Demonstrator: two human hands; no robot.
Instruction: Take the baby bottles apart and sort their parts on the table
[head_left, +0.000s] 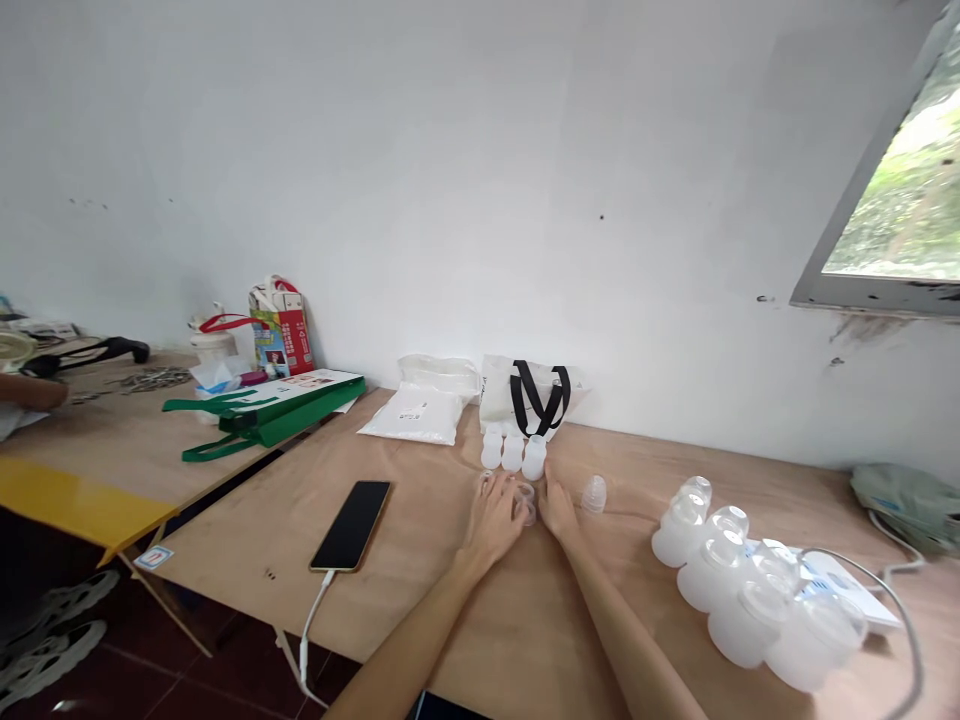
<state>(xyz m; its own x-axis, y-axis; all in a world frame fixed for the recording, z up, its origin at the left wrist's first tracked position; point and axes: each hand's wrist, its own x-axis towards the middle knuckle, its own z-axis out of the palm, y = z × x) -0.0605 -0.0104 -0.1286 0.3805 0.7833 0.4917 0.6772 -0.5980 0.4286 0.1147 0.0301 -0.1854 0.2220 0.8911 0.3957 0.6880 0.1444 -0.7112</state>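
Worktop (pixel 431 510) against a wall. Both hands out toward its back edge, near mid-length.

Left hand (pixel 493 515): palm down, fingers loosely spread and a little bent, thumb side by a clear plastic piece (pixel 527 505) lying between the hands. Touching likely; whether anything is gripped, cannot tell.

Right hand (pixel 559 508): on its side, fingers part curled, tips just short of the bottles. Fingertips and palm turned from view; cannot tell if it has hold of anything.

Three white bottles (pixel 512 453) upright, uncapped as far as seen, in a short row beyond the hands, before a bag with black handles (pixel 495 395). Probably set there to be within reach of both hands. Clear cap (pixel 594 494) stands alone just right of the right hand, perhaps kept handy.

Toward the worktop's right end, a cluster of bottles with clear tops (pixel 750 610), close together, likely grouped apart from the row to leave working room.

Phone (pixel 351 525) near the left edge, clear of the arms; its white cable (pixel 306 640) drops over the front edge.
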